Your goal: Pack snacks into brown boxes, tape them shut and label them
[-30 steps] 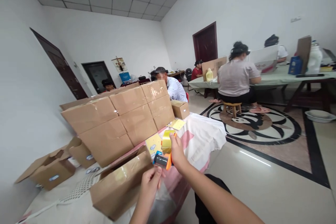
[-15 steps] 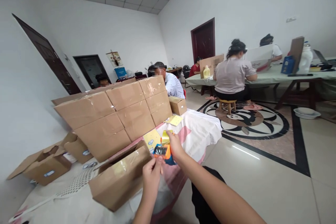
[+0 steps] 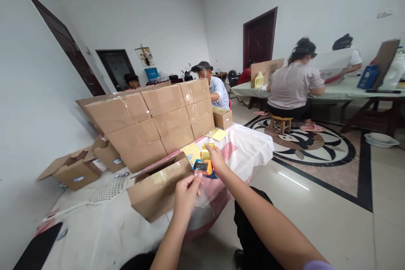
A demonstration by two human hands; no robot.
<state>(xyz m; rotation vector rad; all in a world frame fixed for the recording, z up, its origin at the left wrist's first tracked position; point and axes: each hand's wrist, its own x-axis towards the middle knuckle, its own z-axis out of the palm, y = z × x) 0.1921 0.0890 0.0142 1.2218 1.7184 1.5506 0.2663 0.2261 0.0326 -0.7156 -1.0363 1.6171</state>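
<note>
A tape dispenser (image 3: 203, 167) in orange and blue, loaded with a yellowish roll of packing tape (image 3: 206, 152), is held over the near side of the cloth-covered table. My right hand (image 3: 218, 162) is closed around its far right side, with the thumb against the roll. At the dispenser's front edge my left hand (image 3: 186, 189) pinches what looks like the tape's free end; the strip itself is too small to see clearly. Just left of both hands stands an open cardboard box (image 3: 158, 190). Behind the dispenser lies a yellow patterned sheet (image 3: 190, 152).
Stacked cardboard boxes (image 3: 152, 122) form a wall across the table. A small box (image 3: 222, 117) and yellow packets (image 3: 217, 134) lie at its right end. Open boxes (image 3: 77, 168) stand at left. A person (image 3: 218, 90) sits behind the wall; others sit at a green-covered table (image 3: 240, 89).
The camera view has shifted, so the table and boxes appear further right and slightly higher. Both hands stay at the tape dispenser with much the same grip.
</note>
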